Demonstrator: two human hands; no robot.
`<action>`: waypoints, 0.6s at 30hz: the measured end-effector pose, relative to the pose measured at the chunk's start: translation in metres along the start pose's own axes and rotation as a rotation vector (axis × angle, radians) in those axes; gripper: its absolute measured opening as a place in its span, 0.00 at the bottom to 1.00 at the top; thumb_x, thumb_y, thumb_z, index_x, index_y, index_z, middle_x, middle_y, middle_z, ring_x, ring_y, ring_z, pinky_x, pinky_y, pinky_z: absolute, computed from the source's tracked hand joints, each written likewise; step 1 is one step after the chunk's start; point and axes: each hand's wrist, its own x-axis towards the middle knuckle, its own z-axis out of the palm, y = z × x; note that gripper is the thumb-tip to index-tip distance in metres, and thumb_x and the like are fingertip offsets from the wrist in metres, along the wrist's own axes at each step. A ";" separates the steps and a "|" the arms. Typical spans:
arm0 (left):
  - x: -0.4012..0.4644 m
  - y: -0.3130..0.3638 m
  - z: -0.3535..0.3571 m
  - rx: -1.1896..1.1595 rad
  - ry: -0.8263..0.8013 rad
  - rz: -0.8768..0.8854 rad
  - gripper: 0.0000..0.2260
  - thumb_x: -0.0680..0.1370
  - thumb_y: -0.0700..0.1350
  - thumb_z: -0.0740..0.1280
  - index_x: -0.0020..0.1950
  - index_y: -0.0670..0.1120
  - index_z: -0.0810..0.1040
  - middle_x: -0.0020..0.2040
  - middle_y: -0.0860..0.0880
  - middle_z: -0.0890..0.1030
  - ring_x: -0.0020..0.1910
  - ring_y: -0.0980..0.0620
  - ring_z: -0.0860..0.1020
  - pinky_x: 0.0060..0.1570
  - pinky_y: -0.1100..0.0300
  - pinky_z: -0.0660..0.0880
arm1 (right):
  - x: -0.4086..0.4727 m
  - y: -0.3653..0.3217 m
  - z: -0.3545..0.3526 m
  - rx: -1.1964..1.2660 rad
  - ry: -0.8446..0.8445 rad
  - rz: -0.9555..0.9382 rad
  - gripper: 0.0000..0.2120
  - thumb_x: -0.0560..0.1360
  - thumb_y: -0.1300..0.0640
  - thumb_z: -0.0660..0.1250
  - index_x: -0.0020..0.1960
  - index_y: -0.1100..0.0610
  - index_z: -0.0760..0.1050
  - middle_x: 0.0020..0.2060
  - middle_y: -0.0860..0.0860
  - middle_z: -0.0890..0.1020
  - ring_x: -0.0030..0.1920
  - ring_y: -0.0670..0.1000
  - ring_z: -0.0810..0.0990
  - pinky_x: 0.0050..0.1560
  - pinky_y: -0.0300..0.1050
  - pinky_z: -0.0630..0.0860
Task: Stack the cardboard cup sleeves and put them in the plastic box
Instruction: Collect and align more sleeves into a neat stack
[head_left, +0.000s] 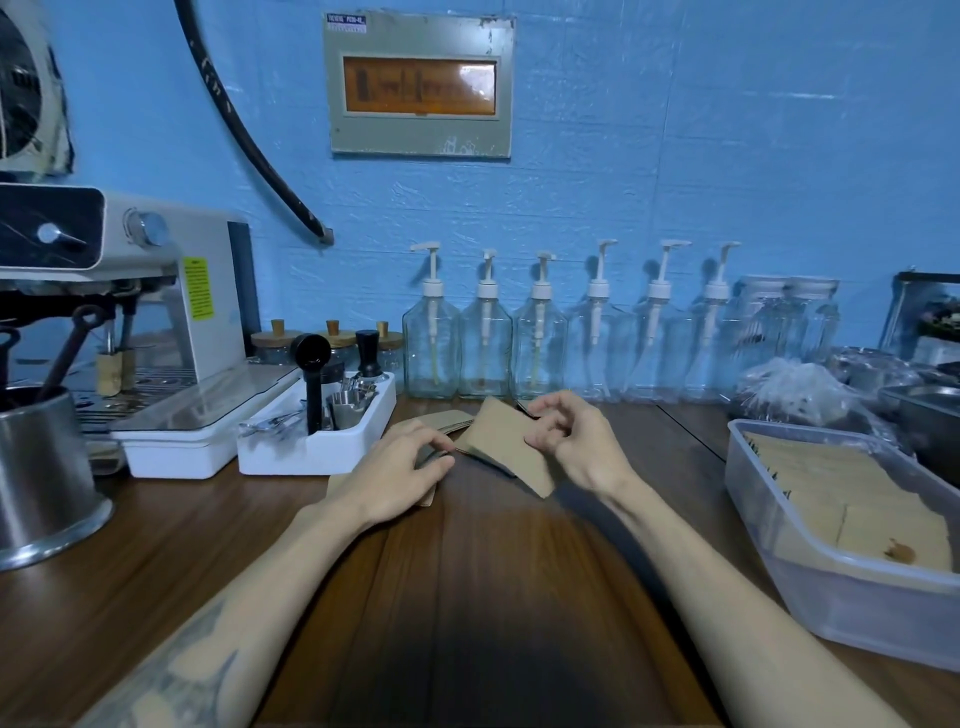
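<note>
Our right hand (571, 447) pinched a cardboard sleeve (506, 447) with curled fingers; our left hand (410, 467) pinched its left edge, near the counter's (156, 597) back edge.

Dark wooden counter (483, 597) under plastic box (789, 561), white tray (311, 449), pump bottles (485, 343).

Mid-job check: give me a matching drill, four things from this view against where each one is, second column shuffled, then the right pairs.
1. plastic box
2. cardboard sleeve
3. pump bottles
4. espresso machine

A. in a row against the blue wall
B. far left of the counter
C. right edge of the counter, with sleeves inside
D. pinched in the right hand, centre of the counter

Pairs: 1-C, 2-D, 3-A, 4-B
</note>
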 end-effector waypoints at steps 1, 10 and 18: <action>0.000 0.000 0.000 -0.033 0.010 -0.005 0.11 0.81 0.52 0.64 0.60 0.51 0.79 0.56 0.58 0.75 0.65 0.57 0.70 0.68 0.55 0.66 | 0.001 0.000 -0.001 0.047 0.000 -0.002 0.19 0.73 0.68 0.71 0.59 0.52 0.74 0.37 0.53 0.79 0.38 0.45 0.78 0.46 0.42 0.73; -0.001 0.016 0.010 -0.389 0.011 -0.018 0.07 0.78 0.52 0.69 0.54 0.53 0.81 0.52 0.56 0.82 0.54 0.59 0.78 0.60 0.56 0.73 | -0.008 -0.005 0.004 0.325 -0.069 0.051 0.25 0.74 0.73 0.67 0.65 0.51 0.69 0.55 0.56 0.76 0.47 0.54 0.83 0.39 0.49 0.83; -0.003 0.020 0.008 -0.449 0.128 -0.028 0.04 0.76 0.41 0.73 0.48 0.48 0.82 0.42 0.44 0.83 0.40 0.54 0.77 0.46 0.65 0.73 | -0.010 0.018 -0.007 0.009 -0.220 0.104 0.11 0.71 0.63 0.75 0.39 0.64 0.73 0.28 0.51 0.72 0.29 0.45 0.69 0.35 0.32 0.69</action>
